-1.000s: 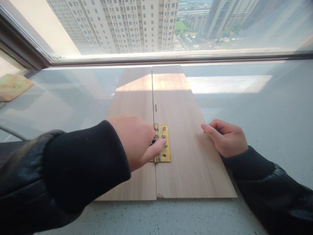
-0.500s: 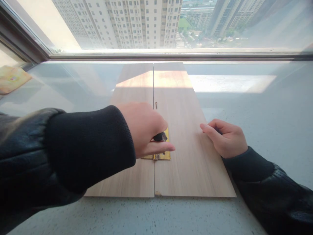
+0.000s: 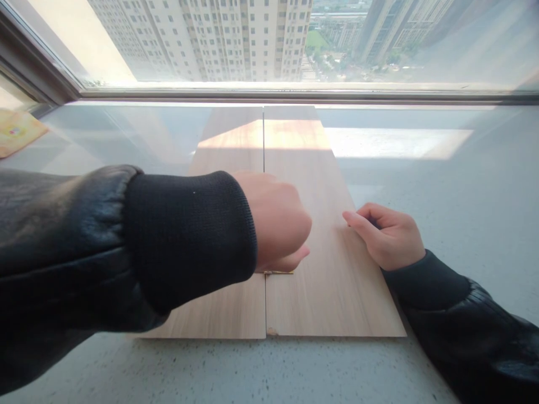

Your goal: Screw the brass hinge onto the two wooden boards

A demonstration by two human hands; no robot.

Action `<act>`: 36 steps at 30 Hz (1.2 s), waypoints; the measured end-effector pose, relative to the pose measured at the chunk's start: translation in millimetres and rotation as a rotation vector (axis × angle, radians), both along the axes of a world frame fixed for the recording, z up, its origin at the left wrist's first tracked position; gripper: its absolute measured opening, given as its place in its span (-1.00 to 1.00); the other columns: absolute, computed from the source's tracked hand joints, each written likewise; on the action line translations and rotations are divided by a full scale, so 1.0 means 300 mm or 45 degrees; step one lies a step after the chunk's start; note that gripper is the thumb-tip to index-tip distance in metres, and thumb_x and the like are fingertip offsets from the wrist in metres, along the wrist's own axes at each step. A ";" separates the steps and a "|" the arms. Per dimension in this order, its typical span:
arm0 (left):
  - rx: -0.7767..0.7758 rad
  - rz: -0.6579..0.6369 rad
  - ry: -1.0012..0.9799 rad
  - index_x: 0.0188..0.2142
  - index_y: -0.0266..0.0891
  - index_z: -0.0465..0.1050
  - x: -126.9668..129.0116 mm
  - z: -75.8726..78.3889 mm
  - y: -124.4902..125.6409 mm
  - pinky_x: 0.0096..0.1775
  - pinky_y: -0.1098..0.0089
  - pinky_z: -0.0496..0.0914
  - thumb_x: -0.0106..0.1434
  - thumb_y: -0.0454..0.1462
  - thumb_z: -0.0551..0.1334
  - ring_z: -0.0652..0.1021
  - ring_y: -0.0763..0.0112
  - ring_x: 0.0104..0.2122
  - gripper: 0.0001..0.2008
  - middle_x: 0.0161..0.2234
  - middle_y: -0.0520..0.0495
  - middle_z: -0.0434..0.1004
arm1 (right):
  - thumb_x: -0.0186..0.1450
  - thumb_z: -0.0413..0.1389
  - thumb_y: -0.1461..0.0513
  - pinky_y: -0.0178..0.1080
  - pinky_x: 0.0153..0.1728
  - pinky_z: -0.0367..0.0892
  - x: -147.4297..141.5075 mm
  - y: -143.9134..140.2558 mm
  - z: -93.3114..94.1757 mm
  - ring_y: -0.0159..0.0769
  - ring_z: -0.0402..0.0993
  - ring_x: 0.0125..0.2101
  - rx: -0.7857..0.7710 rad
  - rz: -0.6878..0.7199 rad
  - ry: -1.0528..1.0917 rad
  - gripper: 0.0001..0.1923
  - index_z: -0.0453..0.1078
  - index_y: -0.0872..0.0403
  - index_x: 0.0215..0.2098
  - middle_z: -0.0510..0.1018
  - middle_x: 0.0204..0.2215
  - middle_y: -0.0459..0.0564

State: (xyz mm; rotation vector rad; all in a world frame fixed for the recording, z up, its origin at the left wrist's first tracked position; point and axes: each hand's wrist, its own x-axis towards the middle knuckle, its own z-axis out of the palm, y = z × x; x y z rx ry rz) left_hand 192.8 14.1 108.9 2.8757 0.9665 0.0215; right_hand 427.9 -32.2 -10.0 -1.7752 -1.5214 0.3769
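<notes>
A: Head view: a pale speckled sill (image 3: 442, 185) is seen running along the window (image 3: 269, 39), and two wooden boards (image 3: 332, 292) are laid side by side on it, their long axes running from the near edge toward the glass, with the seam between them in the middle.

B: Where is the hinge placed?

A: A brass hinge (image 3: 280, 272) is set across that seam, toward the near end of the boards. Only its near rim is shown; the rest is covered by the left hand (image 3: 280, 224), curled directly over it. Whether anything is gripped there cannot be told.

B: And the other hand?

A: The right hand (image 3: 389, 235) is rested on the right board's outer edge, fingers loosely curled, nothing visibly held. The hinge lies nearer the left hand. The hands are kept apart.

B: Any containers?

A: None are seen. A yellowish card (image 3: 17, 132) lies at the sill's far left corner.
</notes>
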 end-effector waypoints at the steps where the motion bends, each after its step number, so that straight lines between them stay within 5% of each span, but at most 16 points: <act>1: -0.010 -0.086 0.087 -0.75 -0.19 0.26 -0.001 0.013 0.009 -0.42 0.33 0.18 0.12 -0.14 0.27 0.33 0.36 -0.58 -0.60 -0.72 -0.01 0.22 | 0.28 0.14 -0.01 -0.25 -0.53 0.09 -0.001 -0.001 0.000 -0.42 0.11 -0.61 0.004 0.004 -0.012 -0.59 0.30 0.03 -0.62 0.22 -0.69 -0.17; 4: -0.023 -0.231 0.244 -0.70 -0.19 0.35 -0.004 0.040 0.040 -0.46 0.35 0.11 0.19 -0.11 0.23 0.32 0.37 -0.59 -0.62 -0.69 -0.03 0.30 | 0.28 0.14 0.00 -0.24 -0.51 0.16 -0.007 -0.012 0.018 -0.39 0.19 -0.59 0.028 0.010 -0.051 -0.63 0.33 0.02 -0.57 0.32 -0.66 -0.14; 7: -0.085 -0.146 0.112 -0.69 -0.19 0.32 -0.016 0.025 0.059 -0.48 0.38 0.08 0.21 -0.06 0.21 0.26 0.43 -0.62 -0.59 -0.72 0.03 0.24 | 0.28 0.15 0.02 -0.20 -0.45 0.28 -0.033 -0.035 0.092 -0.34 0.31 -0.56 0.145 0.129 -0.134 -0.78 0.44 -0.01 -0.36 0.45 -0.57 -0.10; 12: -0.280 -0.048 -0.368 -0.65 -0.23 0.27 -0.044 -0.058 0.049 -0.49 0.44 0.11 0.18 -0.09 0.27 0.19 0.55 -0.64 -0.61 -0.69 0.14 0.18 | 0.32 0.16 0.04 -0.25 -0.45 0.34 -0.141 -0.039 0.304 -0.38 0.38 -0.50 0.375 0.820 -0.554 -0.50 0.24 -0.09 0.19 0.55 -0.25 -0.05; 18: -0.502 0.215 -0.691 -0.47 -0.24 0.39 -0.111 -0.090 -0.032 -0.47 0.46 0.20 0.14 -0.21 0.29 0.34 0.54 -0.58 -0.84 -0.57 0.12 0.40 | 0.40 -0.03 0.19 -0.21 -0.57 0.00 -0.238 0.023 0.434 -0.37 0.24 -0.60 0.276 1.093 -1.118 -0.83 0.39 -0.01 -0.21 0.47 -0.45 -0.10; 20: -0.359 0.339 -0.791 -0.49 -0.23 0.32 -0.133 -0.127 -0.116 -0.52 0.45 0.18 0.15 -0.22 0.28 0.31 0.53 -0.59 -0.81 -0.56 0.11 0.38 | 0.36 -0.03 0.25 -0.19 -0.57 -0.10 -0.246 0.034 0.441 -0.38 0.13 -0.65 0.216 1.153 -1.291 -0.86 0.34 0.00 -0.33 0.40 -0.50 -0.11; 22: -0.252 0.210 -0.963 -0.51 -0.21 0.25 -0.136 -0.211 -0.234 -0.57 0.44 0.14 0.16 -0.29 0.22 0.31 0.53 -0.61 -0.83 -0.58 0.10 0.36 | 0.29 0.02 0.32 -0.19 -0.56 -0.19 -0.256 0.038 0.445 -0.39 0.01 -0.69 0.165 1.180 -1.417 -0.86 0.25 0.00 -0.42 0.31 -0.56 -0.15; 24: -0.063 -0.016 -1.032 -0.60 -0.19 0.12 -0.117 -0.332 -0.359 -0.65 0.35 -0.14 0.11 -0.26 0.22 0.19 0.51 -0.71 -0.72 -0.69 0.10 0.22 | 0.17 0.06 0.41 -0.18 -0.55 -0.24 -0.272 0.038 0.452 -0.38 -0.04 -0.70 0.130 1.210 -1.500 -0.79 0.19 -0.01 -0.48 0.25 -0.61 -0.17; 26: 0.119 -0.078 -0.920 -0.65 -0.24 0.01 -0.089 -0.454 -0.458 -0.63 0.37 -0.24 0.06 -0.43 0.21 0.06 0.54 -0.76 -0.65 -0.77 0.11 0.01 | 0.06 0.06 0.47 -0.18 -0.55 -0.27 -0.294 0.036 0.460 -0.36 -0.03 -0.71 0.136 1.244 -1.564 -0.74 0.17 -0.01 -0.52 0.22 -0.65 -0.16; 29: 0.125 -0.049 -0.839 -0.67 -0.33 0.01 -0.066 -0.554 -0.510 -0.61 0.50 -0.15 0.00 -0.57 0.18 0.03 0.70 -0.75 -0.67 -0.73 0.14 0.08 | -0.02 0.08 0.46 -0.17 -0.56 -0.28 -0.325 0.028 0.465 -0.30 0.03 -0.71 0.189 1.295 -1.673 -0.75 0.20 -0.01 -0.58 0.20 -0.68 -0.12; 36: 0.118 0.214 -1.398 -0.67 -0.23 -0.04 -0.090 -0.481 -0.402 -0.65 0.33 -0.08 -0.14 -0.41 0.17 0.01 0.55 -0.74 -0.70 -0.78 0.11 0.04 | -0.01 0.13 0.40 -0.14 -0.60 -0.28 -0.338 0.007 0.455 -0.30 0.03 -0.71 0.240 1.457 -1.914 -0.82 0.26 0.01 -0.59 0.22 -0.69 -0.08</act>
